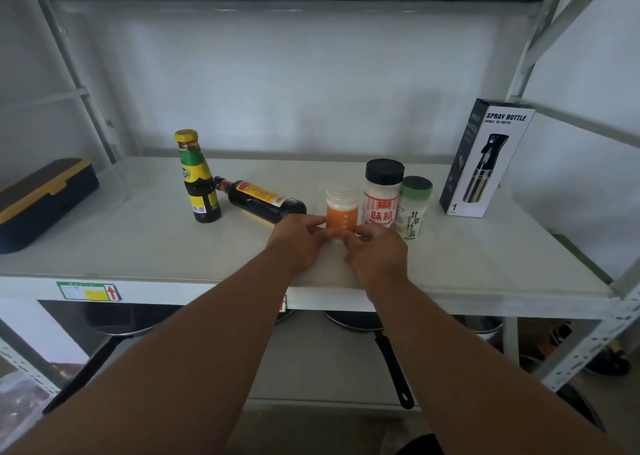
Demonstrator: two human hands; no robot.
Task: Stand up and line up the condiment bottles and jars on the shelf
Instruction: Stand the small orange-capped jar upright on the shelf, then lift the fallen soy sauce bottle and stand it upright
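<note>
A small orange jar (pixel 342 212) with a white cap stands upright on the white shelf (pixel 138 246). My left hand (pixel 298 239) and my right hand (pixel 377 250) hold its base from either side with the fingertips. Touching its right side stands a white jar with a red label and black lid (pixel 382 194), then a green-labelled jar (pixel 414 208). To the left, a dark sauce bottle (pixel 266 201) lies on its side. Beside its neck a yellow-capped bottle with a green label (pixel 198 177) stands upright.
A boxed spray bottle (pixel 485 160) stands at the back right of the shelf. A dark blue case with a yellow lid (pixel 41 201) lies at the far left. Pans with black handles (pixel 391 357) sit on the lower shelf. Metal uprights frame both sides.
</note>
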